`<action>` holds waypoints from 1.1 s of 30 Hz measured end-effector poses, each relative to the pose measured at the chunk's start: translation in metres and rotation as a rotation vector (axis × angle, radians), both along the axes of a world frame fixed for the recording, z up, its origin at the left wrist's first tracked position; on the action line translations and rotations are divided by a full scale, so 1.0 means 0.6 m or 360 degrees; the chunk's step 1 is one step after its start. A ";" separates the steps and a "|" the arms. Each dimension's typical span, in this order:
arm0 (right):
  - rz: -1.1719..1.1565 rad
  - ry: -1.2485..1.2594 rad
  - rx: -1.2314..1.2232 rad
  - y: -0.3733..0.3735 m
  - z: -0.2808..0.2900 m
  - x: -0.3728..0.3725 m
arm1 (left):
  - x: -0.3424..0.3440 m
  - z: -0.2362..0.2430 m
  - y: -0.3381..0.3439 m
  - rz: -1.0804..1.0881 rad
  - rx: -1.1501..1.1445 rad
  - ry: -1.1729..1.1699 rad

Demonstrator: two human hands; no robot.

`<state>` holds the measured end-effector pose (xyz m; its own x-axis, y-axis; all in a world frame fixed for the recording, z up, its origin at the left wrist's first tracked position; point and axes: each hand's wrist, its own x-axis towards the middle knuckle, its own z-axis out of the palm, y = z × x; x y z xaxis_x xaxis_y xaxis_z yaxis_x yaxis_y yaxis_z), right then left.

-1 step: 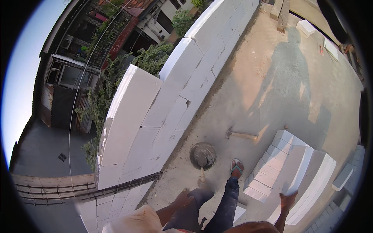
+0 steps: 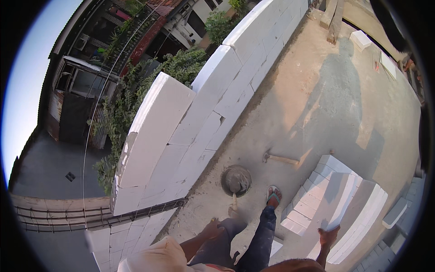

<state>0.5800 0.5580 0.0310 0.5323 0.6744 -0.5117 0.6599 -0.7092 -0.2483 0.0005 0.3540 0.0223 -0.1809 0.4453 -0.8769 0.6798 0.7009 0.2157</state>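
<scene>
My right hand (image 2: 329, 236) is closed on the near end of a long white block (image 2: 337, 201), its fingers over the edge. That block lies among other white blocks (image 2: 302, 213) stacked at the lower right. My left hand (image 2: 212, 229) is beside my bent left knee; its fingers are mostly unclear, so I cannot tell whether it holds anything. In front of that knee stands a round dark bucket (image 2: 244, 191) containing grey mortar, with a wooden-handled tool (image 2: 234, 199) standing in it. Farther ahead, a hammer (image 2: 282, 158) with a wooden handle lies on the floor.
A white block wall (image 2: 195, 136) runs along my left, stepped at its top. Steel reinforcing bars (image 2: 68, 220) stick out at its near end. Timber beams (image 2: 334, 20) and a loose white block (image 2: 360, 40) lie at the far right. My sandalled right foot (image 2: 273, 196) is beside the bucket.
The view has shifted slightly. My right hand stays on the long block, both appearing a little farther left. My left hand remains by the knee.
</scene>
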 end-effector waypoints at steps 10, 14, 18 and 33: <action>0.1258 0.0299 -0.0250 0.062 0.347 -0.349 | 0.057 0.216 0.029 0.0587 0.0586 -0.0044; 0.1930 0.0262 -0.0223 0.109 0.455 -0.463 | 0.099 0.251 0.027 0.1000 0.0805 -0.0075; 0.2493 0.0316 0.0000 0.171 0.599 -0.587 | 0.078 0.310 0.074 0.1318 0.1010 -0.0456; 0.4084 0.0040 0.1306 0.183 1.224 -1.161 | -0.322 0.736 0.178 0.2262 0.2743 -0.1088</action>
<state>-0.1168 0.6679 0.7651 -0.9447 -0.3267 -0.0296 -0.3279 0.9433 0.0514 -0.1925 0.4606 0.4641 -0.8807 0.4735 -0.0150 -0.2900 -0.5139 0.8073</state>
